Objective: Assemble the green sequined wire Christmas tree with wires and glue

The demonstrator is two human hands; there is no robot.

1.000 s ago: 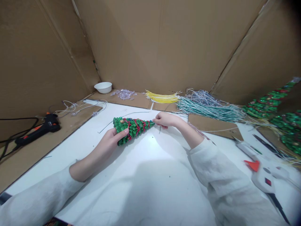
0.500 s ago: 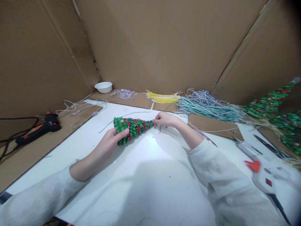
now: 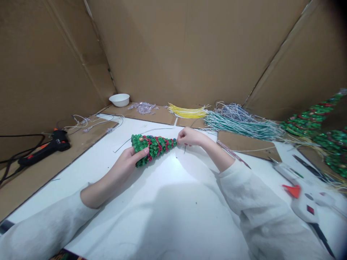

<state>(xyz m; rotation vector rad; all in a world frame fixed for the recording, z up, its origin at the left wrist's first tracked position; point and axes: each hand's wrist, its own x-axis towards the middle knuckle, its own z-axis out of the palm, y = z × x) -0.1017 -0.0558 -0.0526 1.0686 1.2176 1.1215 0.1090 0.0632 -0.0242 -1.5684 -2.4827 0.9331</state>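
A small beaded Christmas tree (image 3: 155, 147), green with red garland and a few coloured beads, lies on its side just above the white tabletop (image 3: 130, 213). Its wide base is gripped by my left hand (image 3: 128, 162), the thumb on top and the fingers hidden beneath. At the narrow tip, my right hand (image 3: 189, 137) pinches a thin dark wire (image 3: 185, 149), a short end of which shows below the fingers. The fingertips hide how the wire meets the tip. Behind the tree a long loose green wire (image 3: 146, 131) curves across the table.
A black glue gun (image 3: 45, 150) lies at left, a white one (image 3: 300, 195) at right beside dark pliers (image 3: 309, 166). At the back are a white bowl (image 3: 119, 100), clear beads (image 3: 143, 107), yellow wires (image 3: 187, 111) and green wires (image 3: 241, 124). Finished-looking trees (image 3: 311, 117) stand far right.
My right hand has shifted very slightly up and away from the tree's tip, still pinching. The left hand and the tree have stayed in place.
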